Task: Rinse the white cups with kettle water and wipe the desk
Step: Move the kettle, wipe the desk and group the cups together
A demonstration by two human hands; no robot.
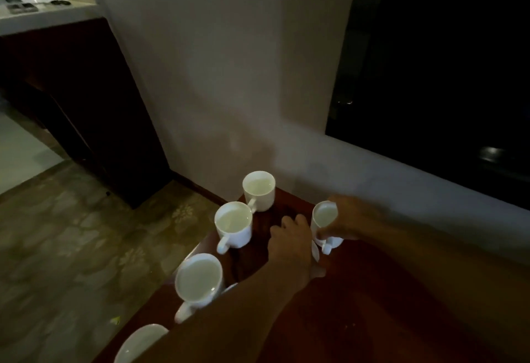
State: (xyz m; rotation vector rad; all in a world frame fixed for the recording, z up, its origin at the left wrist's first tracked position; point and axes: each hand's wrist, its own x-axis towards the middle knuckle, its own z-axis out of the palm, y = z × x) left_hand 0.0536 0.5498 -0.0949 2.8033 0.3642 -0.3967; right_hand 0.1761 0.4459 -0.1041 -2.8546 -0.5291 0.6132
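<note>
A dark reddish-brown wooden tabletop [358, 305] stands in a dim room against a pale wall [229, 75], with a black window [444, 61] to the right and patterned floor [71, 248] to the left, where a dark cabinet [86, 104] carries a white counter [43, 15] with blurred small items on it. Four white cups stand upright along the tabletop's left part: the far cup [259, 190] by the wall, the middle cup [233, 225], and the near cup [199, 282], each holding pale liquid and each with its handle pointing toward the camera. A white dish [137, 345] at the bottom edge is cut off and partly covered by the left forearm. The left hand [289, 245] lies knuckles up between the cups; whether its fingers hold anything cannot be told. The right hand [347, 219], blurred, grips the fourth cup [324, 216] round its side, mouth up, handle toward the camera. A small white thing [315, 250] just below that cup is too unclear to name.
</note>
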